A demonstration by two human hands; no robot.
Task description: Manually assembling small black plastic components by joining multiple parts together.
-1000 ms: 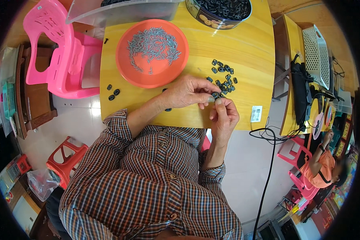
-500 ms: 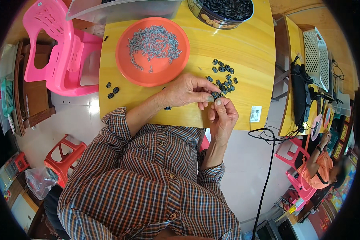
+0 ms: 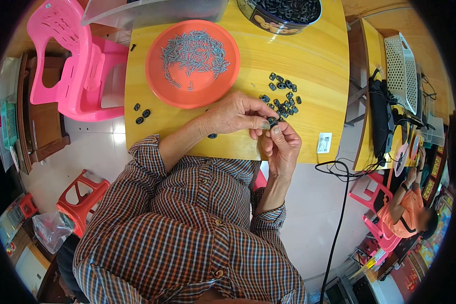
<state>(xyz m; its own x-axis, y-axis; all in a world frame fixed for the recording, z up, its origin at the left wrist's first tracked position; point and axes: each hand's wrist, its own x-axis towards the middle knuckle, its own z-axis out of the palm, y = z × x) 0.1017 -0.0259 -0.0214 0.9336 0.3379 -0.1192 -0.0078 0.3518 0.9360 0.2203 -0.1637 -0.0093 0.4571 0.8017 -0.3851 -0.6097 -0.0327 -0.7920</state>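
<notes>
My left hand (image 3: 237, 115) and my right hand (image 3: 282, 146) meet over the front part of the yellow table (image 3: 309, 66). A small black plastic piece (image 3: 272, 121), rounded with openings in it, is pinched between the thumbs and fingers of both hands. My fingers cover part of it. Just beyond the fingertips lies a loose group of similar black pieces (image 3: 283, 107). To the left of my left hand, an orange-red round tray (image 3: 157, 83) holds many small grey screws (image 3: 195, 53). A few black pieces (image 3: 140, 120) rest near the table's left edge.
A round tin (image 3: 268, 25) full of black pieces stands at the back, beside a clear plastic bin (image 3: 187, 12). A pink chair (image 3: 81, 76) is at the left. Black cable (image 3: 339, 223) hangs off the right side. Another person (image 3: 403, 210) sits far right.
My hands stay almost in place, still pinching the black piece, which shows slightly more between the fingertips. The person at the far right has raised an arm.
</notes>
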